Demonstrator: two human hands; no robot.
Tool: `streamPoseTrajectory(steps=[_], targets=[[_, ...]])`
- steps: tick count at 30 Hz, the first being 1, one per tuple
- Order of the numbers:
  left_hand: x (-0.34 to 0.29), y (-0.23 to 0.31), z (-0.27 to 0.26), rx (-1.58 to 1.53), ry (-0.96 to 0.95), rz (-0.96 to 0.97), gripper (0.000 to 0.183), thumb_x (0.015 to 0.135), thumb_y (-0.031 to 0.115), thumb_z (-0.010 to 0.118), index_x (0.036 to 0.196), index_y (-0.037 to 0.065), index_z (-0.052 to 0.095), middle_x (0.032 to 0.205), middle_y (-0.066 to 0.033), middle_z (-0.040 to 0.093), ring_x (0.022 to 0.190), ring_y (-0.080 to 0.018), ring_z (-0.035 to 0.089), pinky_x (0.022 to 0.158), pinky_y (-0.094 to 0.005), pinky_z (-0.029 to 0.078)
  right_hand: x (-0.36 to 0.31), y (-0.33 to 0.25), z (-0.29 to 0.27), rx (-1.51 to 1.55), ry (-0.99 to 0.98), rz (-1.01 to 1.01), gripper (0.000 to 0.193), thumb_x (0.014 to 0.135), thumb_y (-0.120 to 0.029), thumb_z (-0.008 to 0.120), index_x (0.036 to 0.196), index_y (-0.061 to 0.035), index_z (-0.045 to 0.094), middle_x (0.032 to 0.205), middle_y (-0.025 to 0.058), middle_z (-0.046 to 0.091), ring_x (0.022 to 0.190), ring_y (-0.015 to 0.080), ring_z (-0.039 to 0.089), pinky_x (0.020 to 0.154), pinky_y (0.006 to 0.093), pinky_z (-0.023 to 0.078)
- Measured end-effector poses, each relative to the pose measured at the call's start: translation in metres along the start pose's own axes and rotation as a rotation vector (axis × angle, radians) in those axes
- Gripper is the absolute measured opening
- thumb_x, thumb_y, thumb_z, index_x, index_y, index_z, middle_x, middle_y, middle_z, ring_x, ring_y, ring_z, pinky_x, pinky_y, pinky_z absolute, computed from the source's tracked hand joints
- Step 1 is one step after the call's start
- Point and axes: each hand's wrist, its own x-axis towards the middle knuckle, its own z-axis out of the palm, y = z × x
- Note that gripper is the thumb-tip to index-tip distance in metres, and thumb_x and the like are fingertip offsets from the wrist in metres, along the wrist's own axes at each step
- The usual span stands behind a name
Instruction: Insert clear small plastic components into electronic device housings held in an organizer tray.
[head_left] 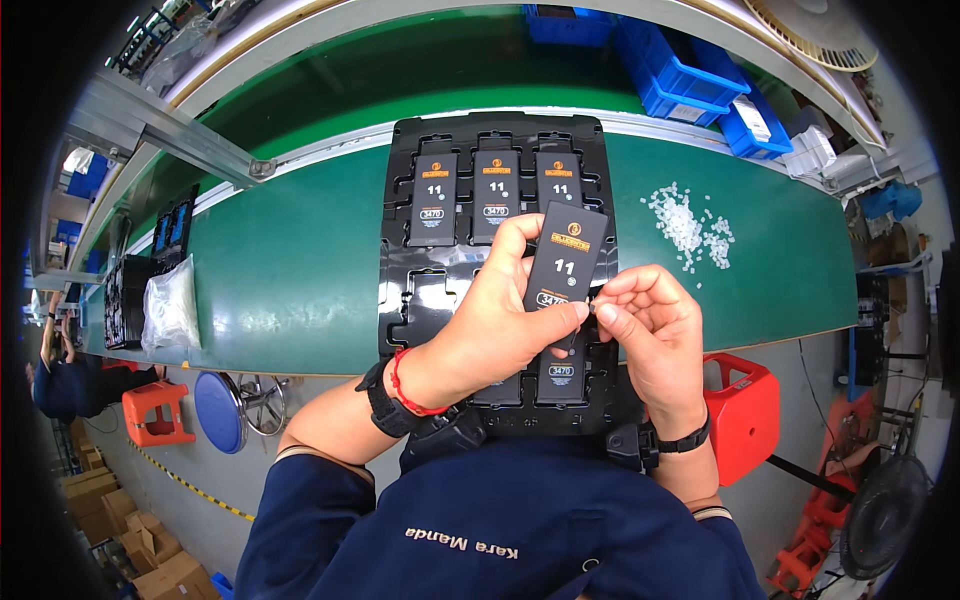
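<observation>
My left hand (486,325) is closed on a flat black phone battery (566,245), gripping it along both sides, thumb across its lower part. The battery is tilted above a black moulded tray (398,190). Against its lower right edge, the thumb and fingertips of my right hand (655,335) are pinched together. Whatever sits between them is too small to make out. Similar batteries lie in the tray: a left one (433,200), a middle one (497,185) and a right one (557,172) in the far row. Another battery (562,385) lies in the near row, partly hidden by my hands.
Small translucent pieces (682,222) are heaped on the green table (770,260) to the right. A clear plastic bag (172,310) stands beside stacked black trays (126,300) at the left. Blue bins (690,75) stand at the far right. Red stools (745,420) flank the table.
</observation>
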Motion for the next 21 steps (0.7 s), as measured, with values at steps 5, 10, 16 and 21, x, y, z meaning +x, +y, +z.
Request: streamPoseTrajectory(steps=[5,10,16,21], targets=[[0.000,-0.003,-0.002,0.053,-0.009,0.063,0.062,0.081,-0.001,0.063,0.129,0.005,0.025,0.097,-0.0059,0.057,0.083,-0.0084,0.058,0.059,-0.0208,0.053,0.000,-0.001,0.003,0.005,-0.006,-0.018,0.016,0.083,0.007,0.061,0.096,0.0003,0.055,0.087,0.0045,0.061,0.080,0.0077,0.059,0.072,0.0208,0.049],[0.002,-0.006,0.000,0.088,-0.027,0.174,0.062,0.079,-0.005,0.061,0.129,0.005,0.024,0.102,-0.0079,0.054,0.084,-0.0078,0.057,0.059,-0.0199,0.052,-0.001,-0.001,0.004,-0.011,-0.006,-0.021,0.016,0.083,0.008,0.061,0.094,0.0000,0.053,0.087,0.0048,0.061,0.081,0.0081,0.059,0.073,0.0207,0.048],[0.003,-0.012,0.000,0.324,0.000,0.416,0.060,0.077,-0.010,0.057,0.128,0.002,0.026,0.108,-0.0092,0.050,0.092,-0.0097,0.054,0.079,-0.0250,0.047,-0.003,-0.002,0.009,-0.077,0.041,-0.071,0.014,0.082,0.008,0.060,0.091,0.0003,0.053,0.086,0.0064,0.062,0.080,0.0084,0.060,0.071,0.0208,0.048],[0.001,-0.010,0.000,0.314,-0.032,0.368,0.057,0.078,-0.011,0.055,0.127,0.001,0.028,0.109,-0.0090,0.051,0.097,-0.0105,0.054,0.085,-0.0267,0.046,-0.003,-0.003,0.011,-0.096,0.054,-0.091,0.013,0.083,0.008,0.060,0.090,0.0008,0.052,0.087,0.0072,0.062,0.080,0.0086,0.060,0.071,0.0208,0.049]])
